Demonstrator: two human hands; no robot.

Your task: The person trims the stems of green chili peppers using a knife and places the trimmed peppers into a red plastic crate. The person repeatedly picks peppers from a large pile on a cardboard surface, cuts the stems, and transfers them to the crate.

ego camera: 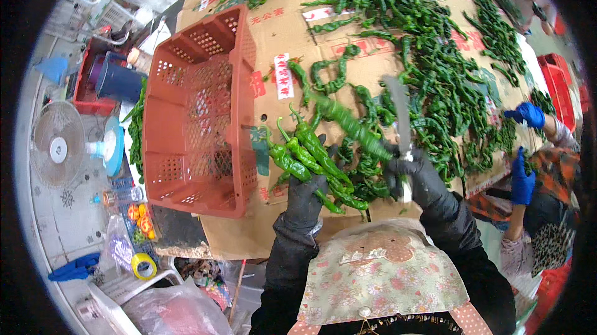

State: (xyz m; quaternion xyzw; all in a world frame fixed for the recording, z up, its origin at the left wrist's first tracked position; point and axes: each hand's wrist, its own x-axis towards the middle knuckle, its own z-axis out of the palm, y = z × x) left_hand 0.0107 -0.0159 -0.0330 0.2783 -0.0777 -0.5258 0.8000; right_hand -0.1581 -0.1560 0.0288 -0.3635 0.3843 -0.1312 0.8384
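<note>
My left hand [302,202], in a dark glove, holds a small bunch of long green peppers [311,146] with their stems pointing away from me. In my dark-gloved right hand [419,176] is a knife [399,106], its blade standing up from the fist and a pale handle end showing below. A single long green pepper [350,123], blurred by motion, reaches from that same hand toward the upper left. More wrinkled peppers [370,102] lie on the cardboard [289,25] just beyond both hands.
A reddish-brown plastic crate [243,116] lies left of my hands, its open side facing up. A large pepper heap [440,74] spreads across the right. At the right edge a co-worker's blue-gloved hands [526,115] handle peppers. A fan [58,144] stands far left.
</note>
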